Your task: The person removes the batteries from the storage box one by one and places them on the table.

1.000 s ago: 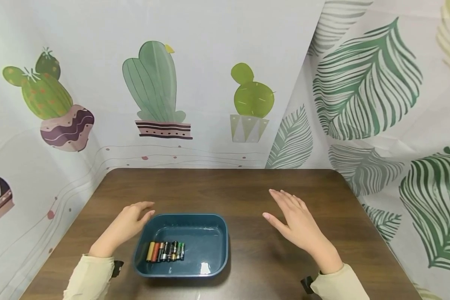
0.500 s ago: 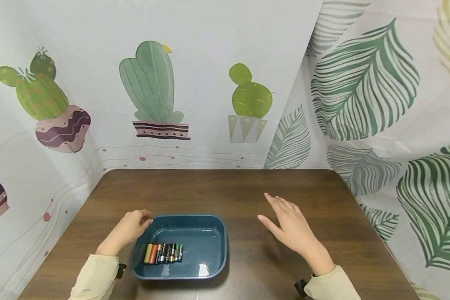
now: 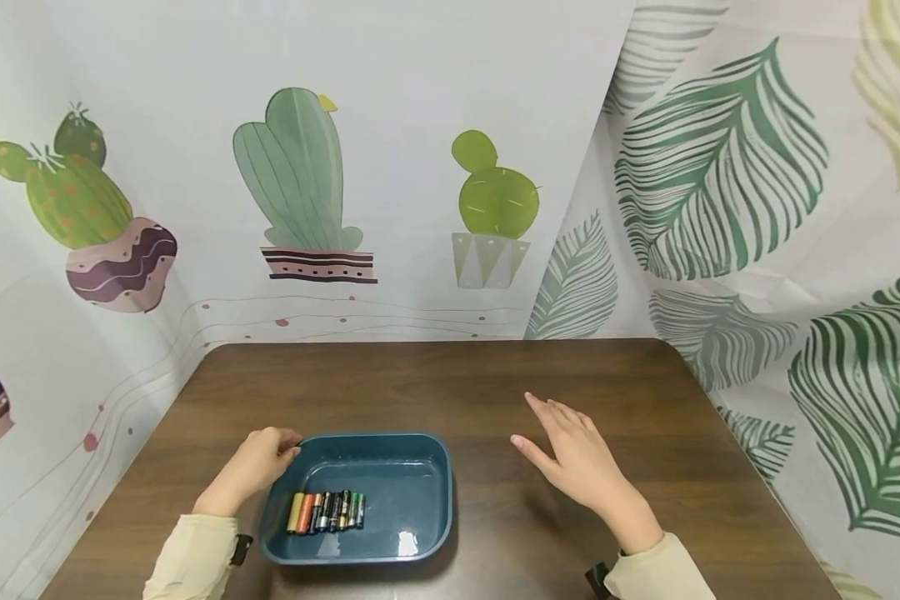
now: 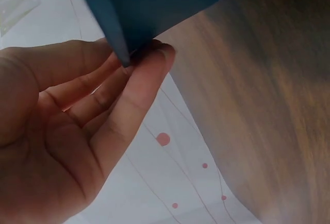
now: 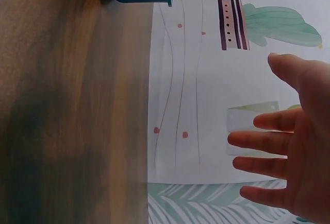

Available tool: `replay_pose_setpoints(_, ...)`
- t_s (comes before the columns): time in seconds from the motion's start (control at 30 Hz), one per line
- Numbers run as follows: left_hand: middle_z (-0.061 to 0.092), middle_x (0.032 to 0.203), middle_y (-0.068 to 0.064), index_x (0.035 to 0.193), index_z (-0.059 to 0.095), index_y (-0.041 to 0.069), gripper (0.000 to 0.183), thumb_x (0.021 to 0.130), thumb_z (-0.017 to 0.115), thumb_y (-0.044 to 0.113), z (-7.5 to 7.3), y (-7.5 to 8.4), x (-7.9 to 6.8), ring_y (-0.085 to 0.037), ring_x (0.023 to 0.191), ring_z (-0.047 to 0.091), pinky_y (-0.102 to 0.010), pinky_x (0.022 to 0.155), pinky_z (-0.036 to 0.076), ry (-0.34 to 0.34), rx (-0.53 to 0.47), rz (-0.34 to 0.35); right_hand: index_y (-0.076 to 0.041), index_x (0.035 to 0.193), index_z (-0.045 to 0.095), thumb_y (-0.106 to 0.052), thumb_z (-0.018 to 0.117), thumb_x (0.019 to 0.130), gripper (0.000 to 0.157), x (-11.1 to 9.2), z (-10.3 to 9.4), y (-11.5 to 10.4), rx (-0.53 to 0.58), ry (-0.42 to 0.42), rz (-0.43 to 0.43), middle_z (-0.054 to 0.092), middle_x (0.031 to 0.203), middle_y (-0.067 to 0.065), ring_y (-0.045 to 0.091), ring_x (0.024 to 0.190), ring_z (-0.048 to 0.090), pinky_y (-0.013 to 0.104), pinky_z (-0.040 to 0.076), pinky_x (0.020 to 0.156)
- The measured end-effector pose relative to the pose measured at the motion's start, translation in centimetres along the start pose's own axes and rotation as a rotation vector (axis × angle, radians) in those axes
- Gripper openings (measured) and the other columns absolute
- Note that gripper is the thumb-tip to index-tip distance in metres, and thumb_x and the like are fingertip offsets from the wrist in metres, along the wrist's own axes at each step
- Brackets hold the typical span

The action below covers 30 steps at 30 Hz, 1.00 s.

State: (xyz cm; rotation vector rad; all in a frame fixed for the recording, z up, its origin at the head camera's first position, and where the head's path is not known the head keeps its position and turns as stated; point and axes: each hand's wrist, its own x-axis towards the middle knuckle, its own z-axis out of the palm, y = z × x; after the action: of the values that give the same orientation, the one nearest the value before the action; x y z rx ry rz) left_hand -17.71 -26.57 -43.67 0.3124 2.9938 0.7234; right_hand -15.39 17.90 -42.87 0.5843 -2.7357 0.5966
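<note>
A dark blue rectangular tray [image 3: 412,467] lies left of centre in the head view. Inside it, toward the left, several batteries [image 3: 326,511] lie side by side in a row, gold and orange ones at the left end. My left hand [image 3: 258,462] pinches the tray's far left corner. In the left wrist view, thumb and fingers of the left hand [image 4: 77,110] close on the blue rim [image 4: 121,44]. Over the table to the right of the tray, my right hand [image 3: 577,454] is held with straight fingers and thumb apart, holding nothing; the right wrist view shows its spread fingers [image 5: 263,141].
The brown wooden table [image 3: 480,375] has rounded far corners. Behind it hangs a white cloth [image 3: 405,167] printed with cacti and leaves. Black straps [image 3: 242,550] show at both sleeve cuffs.
My left hand has come down onto the tray's corner and its fingers have closed on the rim. The right hand has drifted slightly left and down in the head view.
</note>
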Motion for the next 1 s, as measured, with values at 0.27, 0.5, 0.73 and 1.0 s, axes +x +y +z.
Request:
replay_pose_setpoints(0.27, 0.069, 0.089, -0.017, 0.094, 0.071, -0.007, 0.012, 0.086, 0.064, -0.005, 0.0, -0.7, 0.1, -0.022, 0.074, 0.063, -0.039, 0.064, 0.053, 0.019, -0.017, 0.021, -0.007, 0.144, 0.042, -0.051, 0.054, 0.094, 0.068, 0.2, 0.2, -0.2, 0.018, -0.020, -0.004, 0.052, 0.138, 0.015, 0.036, 0.129, 0.045, 0.058, 0.033, 0.102)
replay_pose_setpoints(0.5, 0.070, 0.091, -0.018, 0.095, 0.071, -0.007, 0.012, 0.086, 0.064, -0.004, -0.2, -0.8, 0.2, -0.023, 0.076, 0.065, -0.038, 0.063, 0.053, 0.023, -0.026, 0.044, -0.006, 0.142, 0.046, -0.051, 0.054, 0.094, 0.066, 0.7, 0.1, -0.9, 0.040, -0.023, -0.017, 0.053, 0.137, 0.012, 0.034, 0.129, 0.045, 0.056, 0.033, 0.103)
replay_pose_setpoints(0.73, 0.070, 0.090, -0.018, 0.095, 0.072, -0.007, 0.012, 0.085, 0.064, -0.004, -0.1, -0.9, 0.2, -0.021, 0.074, 0.064, -0.036, 0.061, 0.052, 0.028, -0.030, 0.039, -0.007, 0.139, 0.050, -0.052, 0.054, 0.094, 0.064, 1.9, 0.1, -2.1, 0.065, -0.019, -0.054, 0.055, 0.135, 0.009, 0.030, 0.126, 0.048, 0.054, 0.034, 0.102)
replay_pose_setpoints(1.0, 0.070, 0.089, -0.018, 0.095, 0.072, -0.007, 0.012, 0.086, 0.065, -0.004, -0.1, -1.1, 0.2, -0.019, 0.071, 0.063, -0.034, 0.059, 0.051, 0.027, -0.030, 0.043, -0.009, 0.135, 0.055, -0.051, 0.054, 0.094, 0.059, 3.4, 0.2, -3.9, 0.072, -0.030, -0.126, 0.058, 0.130, 0.006, 0.025, 0.123, 0.050, 0.049, 0.036, 0.101)
